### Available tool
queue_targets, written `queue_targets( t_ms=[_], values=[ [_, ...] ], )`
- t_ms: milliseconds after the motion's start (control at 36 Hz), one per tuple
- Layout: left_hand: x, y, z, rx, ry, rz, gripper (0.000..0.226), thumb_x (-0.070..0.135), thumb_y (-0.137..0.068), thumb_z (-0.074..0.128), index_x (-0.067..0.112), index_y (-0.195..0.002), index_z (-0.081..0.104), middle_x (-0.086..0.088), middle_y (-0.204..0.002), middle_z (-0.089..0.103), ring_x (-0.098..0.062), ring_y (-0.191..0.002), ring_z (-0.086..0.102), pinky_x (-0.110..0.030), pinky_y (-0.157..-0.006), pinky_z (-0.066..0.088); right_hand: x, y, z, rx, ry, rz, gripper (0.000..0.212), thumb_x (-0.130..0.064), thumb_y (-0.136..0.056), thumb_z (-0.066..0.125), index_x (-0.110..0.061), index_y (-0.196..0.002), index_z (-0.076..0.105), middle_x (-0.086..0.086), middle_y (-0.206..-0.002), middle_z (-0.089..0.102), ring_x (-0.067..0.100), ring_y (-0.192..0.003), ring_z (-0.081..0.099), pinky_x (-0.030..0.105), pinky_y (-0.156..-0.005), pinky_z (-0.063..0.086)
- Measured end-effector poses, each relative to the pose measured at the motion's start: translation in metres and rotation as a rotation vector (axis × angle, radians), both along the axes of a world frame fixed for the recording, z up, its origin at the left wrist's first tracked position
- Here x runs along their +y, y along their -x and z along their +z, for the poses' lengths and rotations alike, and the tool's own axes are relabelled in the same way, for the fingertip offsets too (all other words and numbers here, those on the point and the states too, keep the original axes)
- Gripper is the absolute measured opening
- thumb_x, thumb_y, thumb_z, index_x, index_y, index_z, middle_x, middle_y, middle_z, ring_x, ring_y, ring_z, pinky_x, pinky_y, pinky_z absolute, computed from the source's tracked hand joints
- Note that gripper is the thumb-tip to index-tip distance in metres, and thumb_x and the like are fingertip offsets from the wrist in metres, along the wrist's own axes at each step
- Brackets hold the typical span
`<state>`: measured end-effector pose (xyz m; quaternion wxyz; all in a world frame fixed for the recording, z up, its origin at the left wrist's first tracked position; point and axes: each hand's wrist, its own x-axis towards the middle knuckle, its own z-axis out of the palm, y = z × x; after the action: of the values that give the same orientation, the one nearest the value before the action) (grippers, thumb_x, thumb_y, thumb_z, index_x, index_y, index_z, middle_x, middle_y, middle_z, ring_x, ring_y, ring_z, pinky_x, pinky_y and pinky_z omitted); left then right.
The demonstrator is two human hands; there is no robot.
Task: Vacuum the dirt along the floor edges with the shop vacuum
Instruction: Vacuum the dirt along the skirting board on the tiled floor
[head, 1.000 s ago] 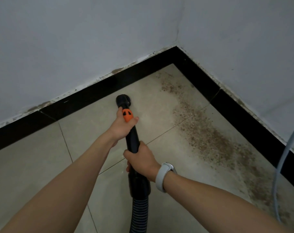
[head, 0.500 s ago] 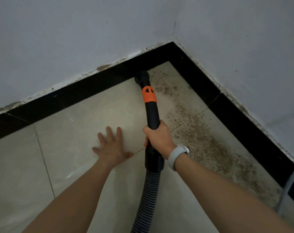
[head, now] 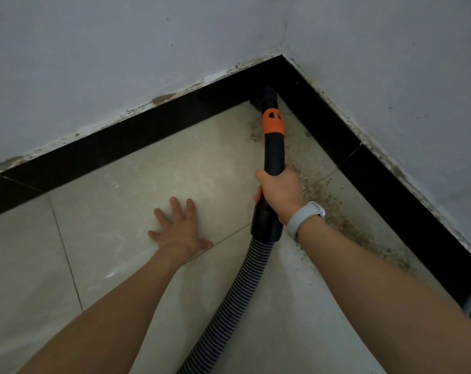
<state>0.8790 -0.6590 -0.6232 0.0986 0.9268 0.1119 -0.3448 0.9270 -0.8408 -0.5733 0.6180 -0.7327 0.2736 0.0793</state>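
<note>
The right hand (head: 279,191) wraps around the rigid black vacuum wand (head: 274,149) at its near end, nozzle tip (head: 268,94) set in the far corner against the black baseboard (head: 137,139). The left hand (head: 179,228) lies flat, fingers spread, on the tile floor (head: 107,238). The wand appears light and stiff, the ribbed hose (head: 229,300) flexible; hold the wand near the cuff, and expect hose drag along the dirt band (head: 334,211) at right.

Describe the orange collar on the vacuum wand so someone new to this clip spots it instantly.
Find the corner where the two black baseboards meet. The vacuum wand, gripped by the right hand, points into it. The orange collar rings the wand just behind the nozzle, the only bright colour there.
</note>
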Motion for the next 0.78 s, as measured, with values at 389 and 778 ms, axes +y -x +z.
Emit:
queue_targets(
  t_ms=[389, 778],
  values=[
    [-0.001, -0.001, 0.001, 0.001, -0.008, -0.009, 0.113, 0.051, -0.077, 0.072, 0.028, -0.151, -0.010, -0.003, -0.157, -0.026, -0.044, -0.142, -0.016, -0.068, -0.109, 0.017, -0.008, 0.007, 0.015, 0.059, -0.096, -0.075, 0.014, -0.008, -0.087, 0.057, -0.012, -0.081, 0.046, 0.009, -0.059, 0.053, 0.019, -0.044, 0.052, 0.027, -0.045, 0.049],
    [0.000, 0.001, 0.000, -0.019, -0.012, -0.016, 0.112, 0.052, -0.077, 0.072, 0.028, -0.151, -0.009, -0.003, -0.157, -0.025, -0.044, -0.143, -0.016, -0.068, -0.109, 0.017, 0.012, 0.021, 0.021, 0.117, -0.278, 0.068, 0.011, -0.004, -0.086, 0.058, -0.008, -0.088, 0.048, 0.007, -0.050, 0.051, 0.022, -0.042, 0.052, 0.031, -0.049, 0.050]
  ],
)
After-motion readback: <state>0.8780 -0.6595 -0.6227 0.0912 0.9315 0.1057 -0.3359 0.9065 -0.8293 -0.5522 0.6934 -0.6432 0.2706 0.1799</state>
